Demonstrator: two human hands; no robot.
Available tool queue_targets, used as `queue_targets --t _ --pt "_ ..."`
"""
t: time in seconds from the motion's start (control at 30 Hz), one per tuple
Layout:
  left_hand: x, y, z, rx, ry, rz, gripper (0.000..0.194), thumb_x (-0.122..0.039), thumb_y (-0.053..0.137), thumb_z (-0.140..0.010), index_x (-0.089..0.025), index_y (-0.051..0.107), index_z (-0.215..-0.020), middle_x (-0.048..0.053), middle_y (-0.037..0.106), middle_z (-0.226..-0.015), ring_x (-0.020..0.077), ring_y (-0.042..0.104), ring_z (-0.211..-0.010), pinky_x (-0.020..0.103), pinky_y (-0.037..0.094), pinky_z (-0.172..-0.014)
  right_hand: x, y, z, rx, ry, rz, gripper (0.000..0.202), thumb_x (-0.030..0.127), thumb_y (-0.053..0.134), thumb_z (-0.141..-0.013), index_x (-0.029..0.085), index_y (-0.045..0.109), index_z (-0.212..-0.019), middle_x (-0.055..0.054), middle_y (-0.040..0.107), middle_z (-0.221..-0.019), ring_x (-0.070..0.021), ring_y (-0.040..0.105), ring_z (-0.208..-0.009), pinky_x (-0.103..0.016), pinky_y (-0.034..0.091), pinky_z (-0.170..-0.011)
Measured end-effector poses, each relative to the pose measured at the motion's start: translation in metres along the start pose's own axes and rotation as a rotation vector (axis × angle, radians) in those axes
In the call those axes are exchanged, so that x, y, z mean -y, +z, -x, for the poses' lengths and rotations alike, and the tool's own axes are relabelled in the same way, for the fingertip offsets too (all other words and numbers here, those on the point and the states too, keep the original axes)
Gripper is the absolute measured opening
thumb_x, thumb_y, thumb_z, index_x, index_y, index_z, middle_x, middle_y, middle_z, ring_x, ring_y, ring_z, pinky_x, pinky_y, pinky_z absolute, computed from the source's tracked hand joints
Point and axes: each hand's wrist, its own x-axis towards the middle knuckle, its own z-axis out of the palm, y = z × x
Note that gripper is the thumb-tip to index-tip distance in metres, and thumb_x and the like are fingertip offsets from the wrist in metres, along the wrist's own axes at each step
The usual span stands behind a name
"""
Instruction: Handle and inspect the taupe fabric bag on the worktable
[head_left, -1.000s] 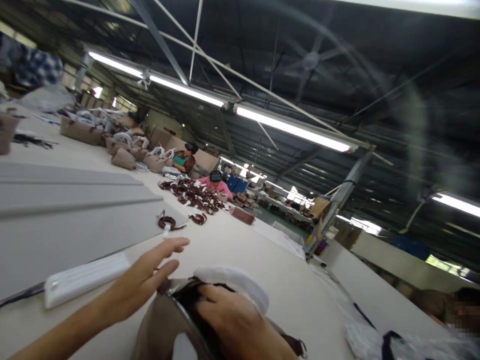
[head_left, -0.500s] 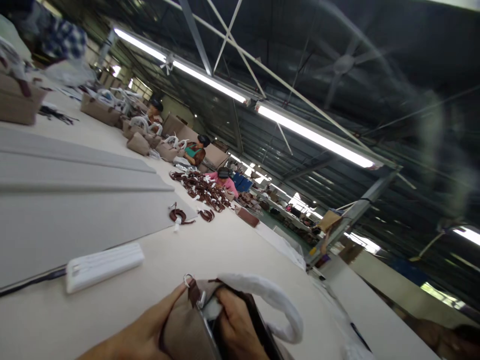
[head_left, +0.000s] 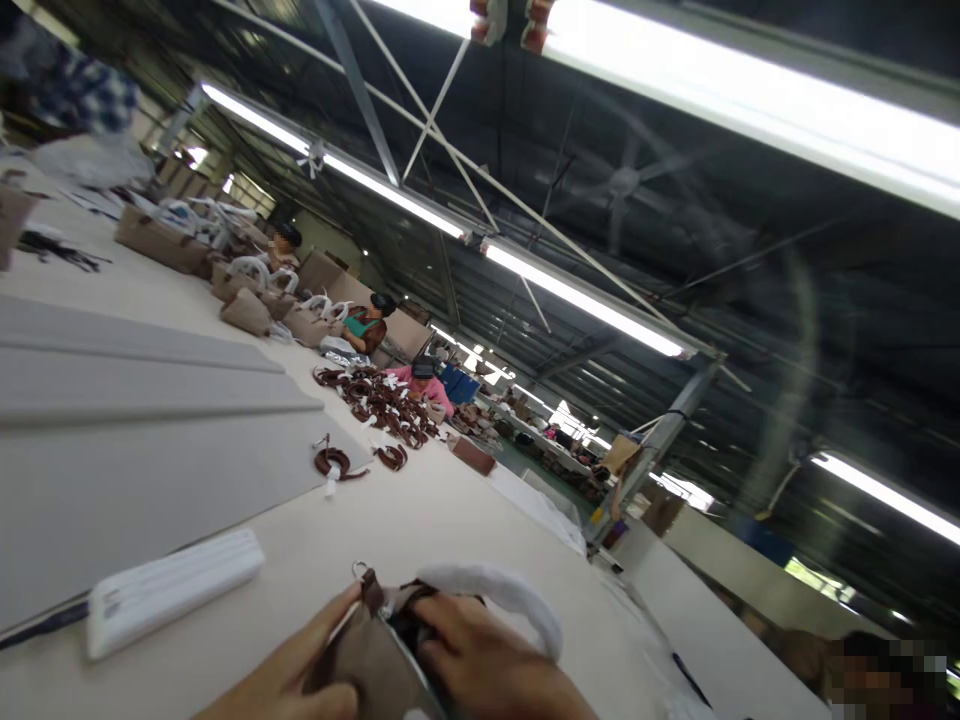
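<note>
At the bottom edge a taupe handbag (head_left: 371,665) stands on the long beige table (head_left: 442,520). My left hand (head_left: 289,675) grips its left side, thumb near a small metal ring (head_left: 360,571) on a brown tab. My right hand (head_left: 491,665) holds the bag's open top, fingers curled at the dark opening. The bag's handle (head_left: 510,595), wrapped in white foam, arches just beyond my right hand.
A white power strip (head_left: 172,590) lies left of the bag beside grey sheets (head_left: 150,450). Coiled brown straps (head_left: 379,400) and more handbags (head_left: 247,312) sit farther along. Several people work at the far end; a person sits at the bottom right.
My left hand, open above the table a second ago, has closed onto the bag's left side. The camera has tilted up slightly; both hands stay on the bag.
</note>
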Motion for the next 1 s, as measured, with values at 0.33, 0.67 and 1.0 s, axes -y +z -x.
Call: queue_targets --t 0.33,0.67,1.0 --pt "-0.047 0.022 -0.041 -0.333 0.011 -0.315 0.052 -0.064 0.029 -0.092 -0.023 0.053 -0.071 0.003 0.064 -0.075 0.0249 0.061 -0.078 0.036 0.044 -0.076 0.051 -0.044 -0.003 -0.048 -0.318 -0.017 0.035 0.001 0.051 -0.086 0.012 0.070 -0.114 -0.009 0.077 -0.101 -0.0194 0.072 -0.093 -0.025 0.054 -0.085" --pt "-0.029 0.011 -0.044 -0.328 -0.106 -0.016 0.054 -0.073 0.049 -0.080 -0.022 0.054 -0.063 -0.002 0.054 -0.065 0.0182 0.045 -0.066 0.028 0.035 -0.060 0.070 -0.051 -0.049 0.283 -0.217 0.492 0.027 0.023 0.057 -0.095 0.008 0.067 -0.114 -0.015 0.075 -0.109 -0.0305 0.073 -0.103 -0.033 0.050 -0.069" --pt "-0.048 0.005 -0.062 -0.338 -0.073 -0.043 0.048 -0.068 0.054 -0.078 -0.024 0.053 -0.059 -0.003 0.054 -0.059 0.0198 0.051 -0.065 0.030 0.046 -0.069 0.077 -0.066 -0.038 0.109 -0.531 0.817 0.032 0.010 0.035 -0.105 0.013 0.062 -0.121 -0.005 0.070 -0.117 -0.0221 0.072 -0.088 -0.034 0.050 -0.057"
